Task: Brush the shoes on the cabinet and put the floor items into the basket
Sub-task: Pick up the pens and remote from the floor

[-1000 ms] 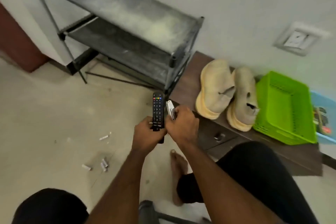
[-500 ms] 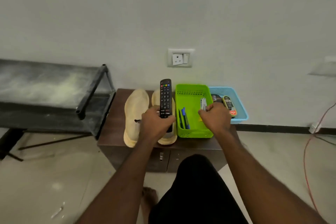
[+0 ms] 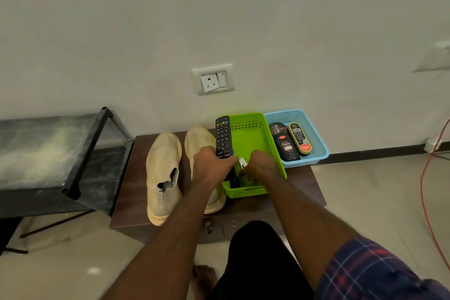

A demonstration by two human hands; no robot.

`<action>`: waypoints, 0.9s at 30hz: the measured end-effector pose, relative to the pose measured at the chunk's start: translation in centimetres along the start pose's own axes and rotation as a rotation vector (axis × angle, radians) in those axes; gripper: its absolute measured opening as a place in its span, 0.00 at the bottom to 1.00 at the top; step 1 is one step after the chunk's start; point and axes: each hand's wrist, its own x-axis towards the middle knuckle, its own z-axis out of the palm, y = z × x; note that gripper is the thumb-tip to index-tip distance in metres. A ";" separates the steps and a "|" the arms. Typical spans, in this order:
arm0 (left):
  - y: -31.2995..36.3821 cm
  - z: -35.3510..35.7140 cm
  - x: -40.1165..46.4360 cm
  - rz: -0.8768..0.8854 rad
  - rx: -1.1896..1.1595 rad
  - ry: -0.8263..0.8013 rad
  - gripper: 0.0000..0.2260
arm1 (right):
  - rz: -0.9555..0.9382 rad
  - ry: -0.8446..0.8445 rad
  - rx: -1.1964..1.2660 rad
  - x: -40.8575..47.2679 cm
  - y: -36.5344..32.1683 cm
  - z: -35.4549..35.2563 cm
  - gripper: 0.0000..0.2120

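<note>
The left hand (image 3: 211,165) is gripping a black TV remote (image 3: 224,137) by its lower end, fingers curled round it, the remote standing nearly upright over the left rim of the green basket (image 3: 252,139). The right hand (image 3: 261,164) is lowered inside the basket, fingers curled and pinching a small silver metal item (image 3: 242,162); what exactly it is cannot be told. The basket is sitting on the brown cabinet (image 3: 136,190), just beside the pair of beige shoes (image 3: 164,173), with a blue basket (image 3: 314,136) holding shoe polish (image 3: 285,143) and a shoe brush (image 3: 300,138) touching its right side.

Risks, as judged from this position:
- The remote is being held over the rim, not over the basket floor; releasing here is likely sending it onto the right shoe or the cabinet edge
- Both hands are crowding the near end of the basket; a knock is likely shifting the light basket toward the cabinet front
- Dropping the metal item from height is risking a bounce out
</note>
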 end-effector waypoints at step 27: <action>1.9 10.3 2.1 0.115 0.215 0.029 0.12 | -0.326 0.397 -0.044 -0.6 3.0 -7.0 0.08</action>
